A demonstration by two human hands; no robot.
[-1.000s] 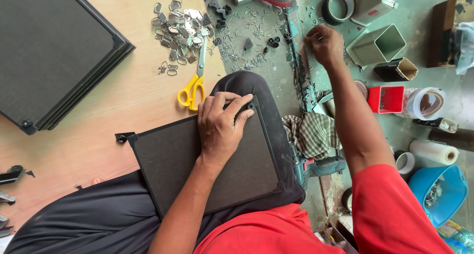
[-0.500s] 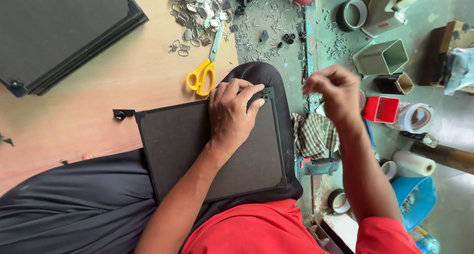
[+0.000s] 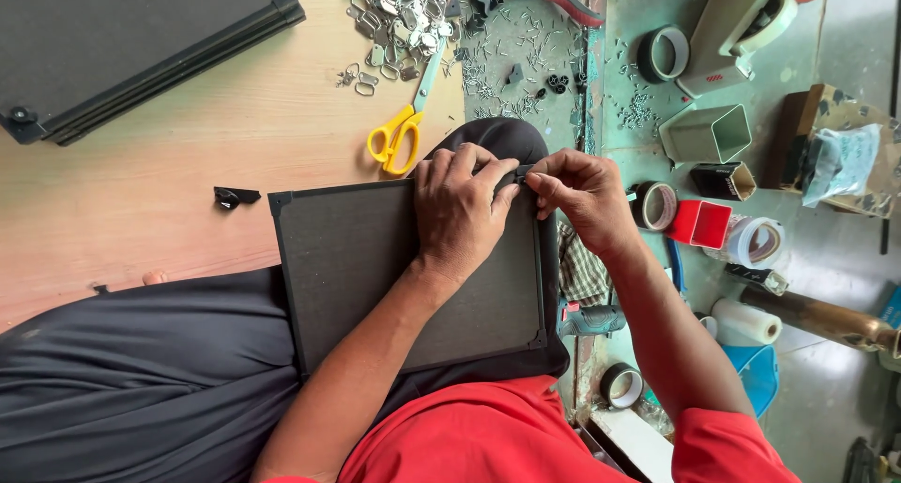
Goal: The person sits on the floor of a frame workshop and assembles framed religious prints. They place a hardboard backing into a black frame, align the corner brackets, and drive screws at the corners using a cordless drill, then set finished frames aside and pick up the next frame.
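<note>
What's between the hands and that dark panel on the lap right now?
Nothing visible. The left hand lies flat on the dark panel, and the right hand pinches a small dark piece at its top edge, beside the left fingertips.

Person, seen from above: red short-sleeved top (image 3: 488, 436), plain cloth with no visible print, the right sleeve (image 3: 723, 441) ending above the elbow and the left sleeve cut off by the lower edge of the view. Dark grey to black trousers (image 3: 131, 380) of smooth, lightly creased fabric cover the legs, one knee (image 3: 493, 138) rounded under the cloth. Both forearms are bare, as are the left hand (image 3: 460, 211) and right hand (image 3: 582, 197); no watch, ring, glove or band shows on either.
</note>
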